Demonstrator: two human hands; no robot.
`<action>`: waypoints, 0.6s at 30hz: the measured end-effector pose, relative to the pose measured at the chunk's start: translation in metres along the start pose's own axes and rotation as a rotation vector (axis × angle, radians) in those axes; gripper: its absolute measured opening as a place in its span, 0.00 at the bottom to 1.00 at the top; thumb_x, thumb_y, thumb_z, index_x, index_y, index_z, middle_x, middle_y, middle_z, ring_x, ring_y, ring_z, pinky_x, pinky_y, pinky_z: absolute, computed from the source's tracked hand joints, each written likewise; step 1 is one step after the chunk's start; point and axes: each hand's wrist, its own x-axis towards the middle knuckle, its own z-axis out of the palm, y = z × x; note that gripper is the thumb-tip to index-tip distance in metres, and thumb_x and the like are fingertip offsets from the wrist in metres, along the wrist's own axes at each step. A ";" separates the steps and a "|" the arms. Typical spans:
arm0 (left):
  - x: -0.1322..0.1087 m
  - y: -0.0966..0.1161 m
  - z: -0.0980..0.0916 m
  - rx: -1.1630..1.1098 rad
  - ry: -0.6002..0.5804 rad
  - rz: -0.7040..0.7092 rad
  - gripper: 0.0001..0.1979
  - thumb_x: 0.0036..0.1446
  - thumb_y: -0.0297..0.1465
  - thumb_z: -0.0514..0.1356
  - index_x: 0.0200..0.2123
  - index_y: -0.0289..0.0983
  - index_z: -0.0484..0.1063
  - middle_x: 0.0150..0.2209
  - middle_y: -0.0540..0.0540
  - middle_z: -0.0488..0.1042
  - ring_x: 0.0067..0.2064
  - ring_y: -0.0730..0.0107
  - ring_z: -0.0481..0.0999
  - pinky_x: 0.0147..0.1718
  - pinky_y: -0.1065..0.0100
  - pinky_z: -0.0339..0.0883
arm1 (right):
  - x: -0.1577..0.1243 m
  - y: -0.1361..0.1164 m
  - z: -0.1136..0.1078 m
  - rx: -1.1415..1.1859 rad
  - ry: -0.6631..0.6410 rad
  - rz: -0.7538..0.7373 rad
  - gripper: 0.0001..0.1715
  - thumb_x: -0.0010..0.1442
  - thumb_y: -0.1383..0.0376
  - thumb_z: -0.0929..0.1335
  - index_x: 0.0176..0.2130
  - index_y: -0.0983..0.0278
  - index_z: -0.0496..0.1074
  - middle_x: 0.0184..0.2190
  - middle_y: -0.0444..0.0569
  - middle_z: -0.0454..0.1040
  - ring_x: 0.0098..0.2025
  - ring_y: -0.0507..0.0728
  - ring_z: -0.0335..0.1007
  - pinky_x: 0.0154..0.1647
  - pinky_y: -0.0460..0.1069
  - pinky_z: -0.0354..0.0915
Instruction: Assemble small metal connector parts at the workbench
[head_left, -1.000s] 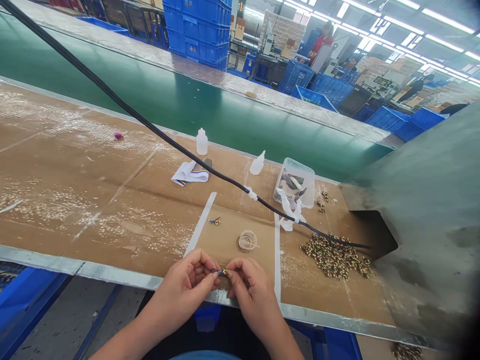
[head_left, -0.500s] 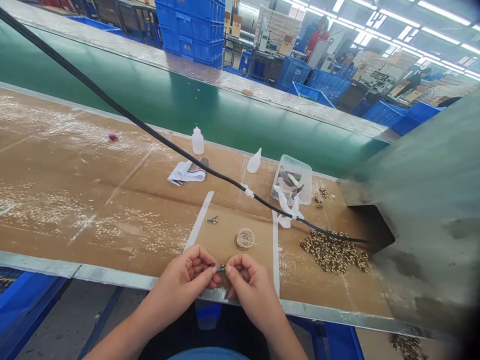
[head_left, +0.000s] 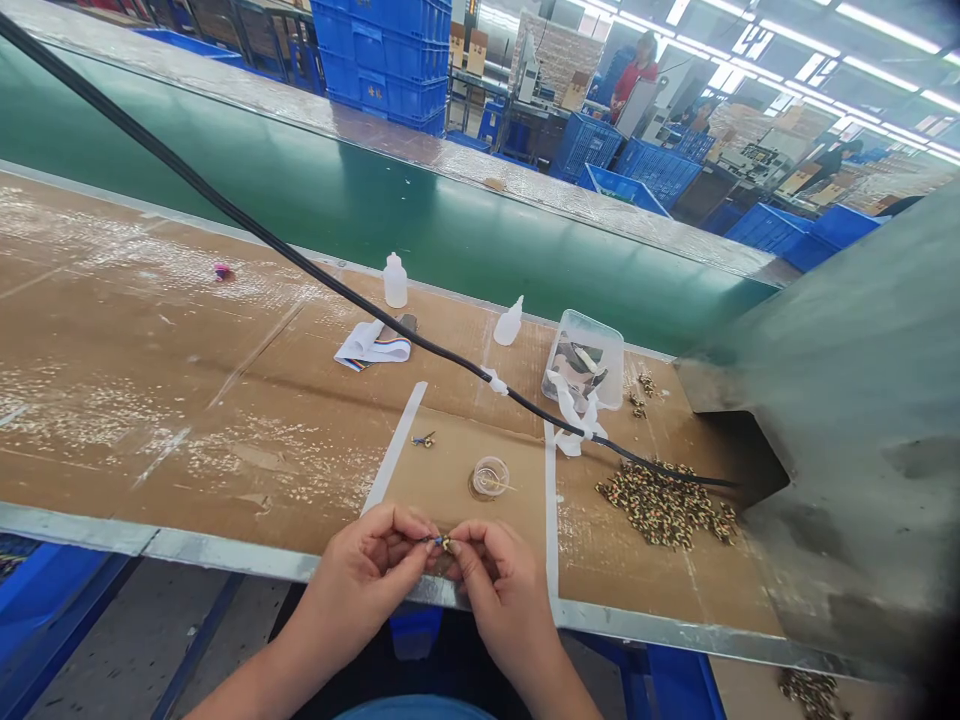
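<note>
My left hand and my right hand meet at the near metal edge of the cardboard-covered bench. Both pinch one tiny part, bluish on the left end and brass-coloured on the right. Just beyond my fingers sits a small clear round dish. A similar tiny part lies alone on the cardboard to the left of the dish. A heap of small speckled parts spreads out to the right.
A black cable runs diagonally over the bench into a grey machine housing. Two small white dropper bottles, a clear plastic tub and a ribbon cable lie farther back. A green conveyor belt runs behind; people work in the distance.
My hands have stayed together on the tiny part at the bench edge, with only small finger shifts. The view has moved slightly.
</note>
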 end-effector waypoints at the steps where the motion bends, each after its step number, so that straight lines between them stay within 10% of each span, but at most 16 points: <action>1: -0.001 -0.002 0.000 0.006 -0.006 0.027 0.03 0.56 0.29 0.62 0.32 0.37 0.69 0.34 0.49 0.74 0.36 0.71 0.77 0.37 0.71 0.74 | -0.001 0.001 0.000 -0.053 0.017 -0.045 0.11 0.66 0.63 0.62 0.37 0.62 0.72 0.32 0.47 0.73 0.33 0.53 0.72 0.30 0.45 0.66; 11: -0.013 -0.020 -0.006 0.212 0.022 0.297 0.08 0.59 0.23 0.58 0.37 0.44 0.70 0.40 0.50 0.76 0.44 0.68 0.77 0.42 0.70 0.74 | -0.004 0.001 -0.002 -0.141 0.026 -0.175 0.10 0.67 0.67 0.62 0.37 0.60 0.71 0.32 0.46 0.75 0.36 0.53 0.71 0.36 0.45 0.64; 18: -0.011 -0.016 -0.003 0.211 0.058 0.224 0.03 0.59 0.26 0.59 0.35 0.41 0.70 0.39 0.48 0.76 0.42 0.67 0.78 0.40 0.71 0.74 | -0.004 0.002 0.000 -0.117 0.044 -0.164 0.09 0.67 0.66 0.62 0.40 0.60 0.72 0.32 0.46 0.74 0.35 0.53 0.72 0.35 0.46 0.67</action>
